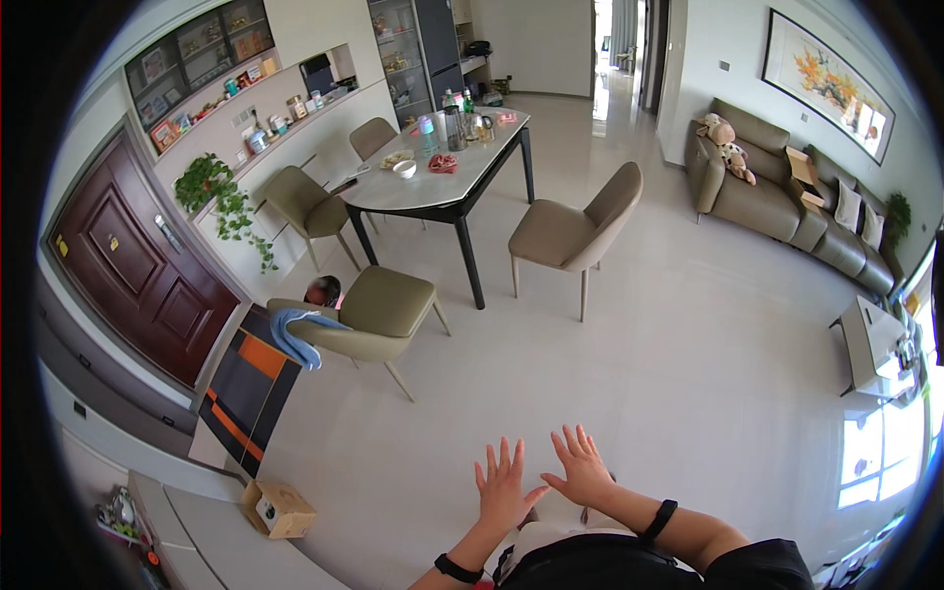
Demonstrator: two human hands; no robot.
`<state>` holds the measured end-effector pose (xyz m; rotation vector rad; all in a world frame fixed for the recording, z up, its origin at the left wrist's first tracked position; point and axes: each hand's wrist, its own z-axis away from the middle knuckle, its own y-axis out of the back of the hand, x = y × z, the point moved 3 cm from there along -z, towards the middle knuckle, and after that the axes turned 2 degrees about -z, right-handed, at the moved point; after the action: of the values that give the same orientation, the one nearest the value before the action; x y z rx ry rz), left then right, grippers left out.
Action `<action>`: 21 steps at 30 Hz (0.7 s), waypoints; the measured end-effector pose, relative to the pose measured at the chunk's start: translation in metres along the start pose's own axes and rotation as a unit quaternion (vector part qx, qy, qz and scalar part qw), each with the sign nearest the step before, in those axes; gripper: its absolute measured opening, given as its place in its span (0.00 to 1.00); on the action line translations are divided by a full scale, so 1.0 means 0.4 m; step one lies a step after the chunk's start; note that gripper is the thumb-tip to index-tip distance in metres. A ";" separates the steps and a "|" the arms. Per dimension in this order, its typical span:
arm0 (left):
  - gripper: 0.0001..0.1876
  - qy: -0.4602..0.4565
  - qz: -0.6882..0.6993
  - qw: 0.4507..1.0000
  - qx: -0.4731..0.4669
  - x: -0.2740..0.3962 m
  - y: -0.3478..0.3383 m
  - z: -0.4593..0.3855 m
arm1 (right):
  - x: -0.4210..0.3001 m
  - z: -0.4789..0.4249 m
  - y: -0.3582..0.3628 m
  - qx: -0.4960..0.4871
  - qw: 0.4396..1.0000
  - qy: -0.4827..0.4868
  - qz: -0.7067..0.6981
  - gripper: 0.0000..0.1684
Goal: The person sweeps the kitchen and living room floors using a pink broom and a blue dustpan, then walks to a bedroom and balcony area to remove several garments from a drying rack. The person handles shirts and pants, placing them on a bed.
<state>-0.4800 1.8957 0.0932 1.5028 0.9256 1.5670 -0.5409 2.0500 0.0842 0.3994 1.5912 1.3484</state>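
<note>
My left hand (505,487) is held out in front of my body with its fingers spread and nothing in it. Close beside it, my right hand (579,468) is also empty, fingers apart, its thumb near the left thumb. A dark band circles each wrist. Both hands hover over the pale glossy floor (627,383). Farther off, beyond the hands, stand a beige upholstered chair (568,225) and an olive chair (387,299) with a blue cloth (295,332) over its backrest.
A dining table (413,193) holds a white bowl (404,169), a red cloth (442,164), bottles and a pitcher. A cardboard box (280,509) sits at lower left. A striped mat (247,383) lies by the dark red door (140,251). A leather sofa (759,203) lines the right wall.
</note>
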 end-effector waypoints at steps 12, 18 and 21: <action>0.51 -0.087 -0.037 0.995 -0.026 0.248 -0.059 -0.516 | 0.381 -0.212 0.269 0.103 0.993 -0.061 0.015 0.47; 0.53 -0.138 -0.053 0.987 -0.063 0.545 -0.118 -0.847 | 0.699 -0.259 0.497 0.132 0.986 -0.104 0.021 0.46; 0.53 -0.170 -0.062 0.981 -0.068 0.681 -0.141 -0.987 | 0.856 -0.291 0.624 0.157 0.979 -0.127 0.033 0.46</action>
<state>-0.8768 2.1661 0.1470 1.5238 0.6874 1.2116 -0.8787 2.3254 0.1388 0.7915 1.5848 1.0461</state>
